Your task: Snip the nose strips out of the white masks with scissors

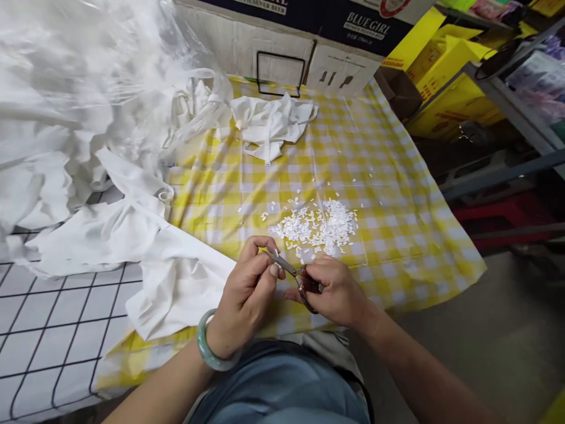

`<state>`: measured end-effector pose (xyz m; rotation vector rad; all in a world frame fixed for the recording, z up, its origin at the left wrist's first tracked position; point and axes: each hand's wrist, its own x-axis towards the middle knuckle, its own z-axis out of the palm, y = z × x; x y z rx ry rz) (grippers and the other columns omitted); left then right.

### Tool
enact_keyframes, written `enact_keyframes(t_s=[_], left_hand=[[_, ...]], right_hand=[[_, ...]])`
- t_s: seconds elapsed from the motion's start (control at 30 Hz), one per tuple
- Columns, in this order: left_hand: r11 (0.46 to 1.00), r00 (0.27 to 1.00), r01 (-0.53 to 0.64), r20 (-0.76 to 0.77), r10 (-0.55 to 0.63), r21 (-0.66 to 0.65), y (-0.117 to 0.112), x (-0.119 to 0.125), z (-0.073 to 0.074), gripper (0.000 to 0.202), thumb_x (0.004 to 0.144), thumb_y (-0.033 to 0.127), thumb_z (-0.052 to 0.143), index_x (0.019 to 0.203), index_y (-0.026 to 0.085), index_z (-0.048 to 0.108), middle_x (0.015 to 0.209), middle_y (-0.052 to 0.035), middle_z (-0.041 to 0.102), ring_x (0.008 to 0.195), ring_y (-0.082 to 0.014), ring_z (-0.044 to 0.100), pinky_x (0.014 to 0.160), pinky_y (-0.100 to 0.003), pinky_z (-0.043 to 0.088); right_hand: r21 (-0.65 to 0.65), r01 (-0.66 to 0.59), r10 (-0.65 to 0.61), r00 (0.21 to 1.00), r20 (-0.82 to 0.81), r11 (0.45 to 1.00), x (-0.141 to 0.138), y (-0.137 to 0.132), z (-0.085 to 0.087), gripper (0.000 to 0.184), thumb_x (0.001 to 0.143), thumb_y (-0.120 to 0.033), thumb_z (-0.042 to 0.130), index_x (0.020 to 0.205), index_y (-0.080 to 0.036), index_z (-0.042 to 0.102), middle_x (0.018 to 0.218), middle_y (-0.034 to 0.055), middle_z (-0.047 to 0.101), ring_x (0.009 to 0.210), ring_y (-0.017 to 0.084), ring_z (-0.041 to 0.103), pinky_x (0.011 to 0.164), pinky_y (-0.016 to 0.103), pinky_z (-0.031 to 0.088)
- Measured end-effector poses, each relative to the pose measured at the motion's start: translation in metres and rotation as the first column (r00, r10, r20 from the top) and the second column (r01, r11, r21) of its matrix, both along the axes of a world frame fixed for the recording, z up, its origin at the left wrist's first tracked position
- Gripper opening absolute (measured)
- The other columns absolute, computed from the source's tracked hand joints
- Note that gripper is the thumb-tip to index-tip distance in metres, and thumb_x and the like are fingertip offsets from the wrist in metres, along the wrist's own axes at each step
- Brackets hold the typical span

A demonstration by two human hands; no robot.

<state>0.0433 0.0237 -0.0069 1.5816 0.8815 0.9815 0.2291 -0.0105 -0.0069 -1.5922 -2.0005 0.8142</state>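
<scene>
My right hand [338,292] is wrapped round the handles of small scissors [295,275], whose blades point left toward my left hand [247,294]. The left hand's fingers are pinched together at the blade tips, on something too small to make out. A jade-green bangle [207,346] circles my left wrist. Just beyond the hands, a pile of small white cut pieces [320,227] lies on the yellow checked tablecloth [397,194]. White cloth [176,277] lies beside my left hand.
More white cloth pieces [271,126] and a clear plastic bag of white fabric [79,76] fill the back left. Cardboard boxes [282,53] stand behind the table. Yellow boxes [445,76] and a metal shelf [516,100] are at right. A grid-patterned surface [48,330] is at left.
</scene>
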Motion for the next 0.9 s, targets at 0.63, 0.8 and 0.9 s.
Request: enact_keyframes(t_s=[0.63,0.8,0.9], left_hand=[[0.994,0.993,0.104,-0.05,-0.105,-0.016,-0.054,-0.095,0.078,0.035,0.099,0.033,0.042,0.073,0.02,0.061,0.078,-0.0113,0.056,0.084,-0.0241,0.059,0.069,-0.033,0.053],[0.995,0.974,0.093,-0.209,-0.084,0.035,-0.047,-0.13,0.081,0.024,0.093,0.021,0.049,0.071,0.02,0.058,0.079,-0.0083,0.062,0.07,-0.0189,0.061,0.064,-0.029,0.052],[0.916,0.827,-0.256,-0.421,0.373,0.309,-0.04,-0.147,0.071,0.017,0.09,0.016,0.057,0.074,0.021,0.06,0.078,-0.006,0.062,0.071,-0.0192,0.059,0.066,-0.03,0.048]], right_hand=[[0.187,-0.509,0.534,0.715,-0.451,0.84,-0.16,0.143,-0.013,0.032,0.071,-0.004,0.06,0.097,-0.022,0.059,0.112,0.0037,0.066,0.102,0.017,0.059,0.09,0.032,0.048],[0.23,-0.447,0.503,0.781,-0.37,0.864,-0.203,0.18,-0.009,0.017,0.067,-0.005,0.06,0.072,-0.02,0.055,0.081,0.0014,0.062,0.091,0.019,0.056,0.088,0.034,0.047],[0.263,-0.339,0.424,0.804,-0.416,0.903,-0.177,0.178,0.023,0.01,0.074,-0.013,0.058,0.079,-0.02,0.053,0.084,0.001,0.059,0.082,0.016,0.056,0.08,0.031,0.048]])
